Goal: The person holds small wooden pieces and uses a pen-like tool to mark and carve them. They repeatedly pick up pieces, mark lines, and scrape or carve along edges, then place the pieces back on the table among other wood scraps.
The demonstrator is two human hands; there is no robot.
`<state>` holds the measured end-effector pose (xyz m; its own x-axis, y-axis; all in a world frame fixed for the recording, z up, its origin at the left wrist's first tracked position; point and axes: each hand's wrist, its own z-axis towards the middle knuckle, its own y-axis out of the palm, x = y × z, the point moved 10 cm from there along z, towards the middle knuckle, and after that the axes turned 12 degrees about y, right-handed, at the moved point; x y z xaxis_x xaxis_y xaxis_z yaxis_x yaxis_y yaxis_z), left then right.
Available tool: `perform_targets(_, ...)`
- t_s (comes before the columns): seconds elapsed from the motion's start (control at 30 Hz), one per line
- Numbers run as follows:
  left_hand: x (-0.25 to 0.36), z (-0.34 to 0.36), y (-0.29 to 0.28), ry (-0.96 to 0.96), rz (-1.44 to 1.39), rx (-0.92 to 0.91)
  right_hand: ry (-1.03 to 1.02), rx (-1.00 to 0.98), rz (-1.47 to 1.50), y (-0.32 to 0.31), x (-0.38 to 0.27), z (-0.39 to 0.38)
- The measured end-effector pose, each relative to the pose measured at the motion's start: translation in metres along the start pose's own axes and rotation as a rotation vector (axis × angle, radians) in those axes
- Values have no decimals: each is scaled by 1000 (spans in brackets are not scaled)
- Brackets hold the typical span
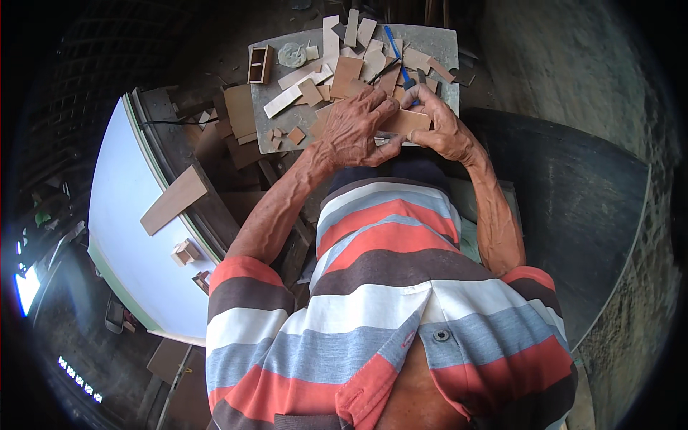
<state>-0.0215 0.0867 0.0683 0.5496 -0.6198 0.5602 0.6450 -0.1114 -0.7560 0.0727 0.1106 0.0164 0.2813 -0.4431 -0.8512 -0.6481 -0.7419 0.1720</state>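
Note:
A small flat rectangle of thin brown wood (407,123) is held between both hands over the near edge of the work table (266,132). My left hand (357,130) grips its left end, thumb below and fingers curled over the top. At the other end, my right hand (443,129) pinches the piece between thumb and fingers. Just beyond my right hand lies a long, thin blue tool (396,54) whose kind I cannot make out. Wood offcuts (347,74) are strewn behind the hands, some overlapping.
A small two-compartment wooden box (260,64) stands at the table's far left, beside a clear plastic container or bag (292,55). To my left, a white board (129,215) carries a wooden plank (174,199) and a small wooden box (185,252). A dark panel (559,186) leans at right.

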Motion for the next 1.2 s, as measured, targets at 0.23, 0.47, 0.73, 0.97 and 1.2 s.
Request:
perform_targets(0.23,-12,-24,10,-147,58,24,96,290,-117,-68,45,30)
perform_targets(0.47,-23,-66,-8,-367,186,98,-246,683,-1012,-72,49,101)
perform_targets(0.73,-20,-92,-33,-446,296,185,-250,456,-1119,-70,100,176)
perform_targets(0.97,-20,-101,-32,-458,314,207,-380,566,-1410,-85,69,161)
perform_targets(1.2,-10,-87,-42,-367,318,276,-63,563,-645,-120,16,82)
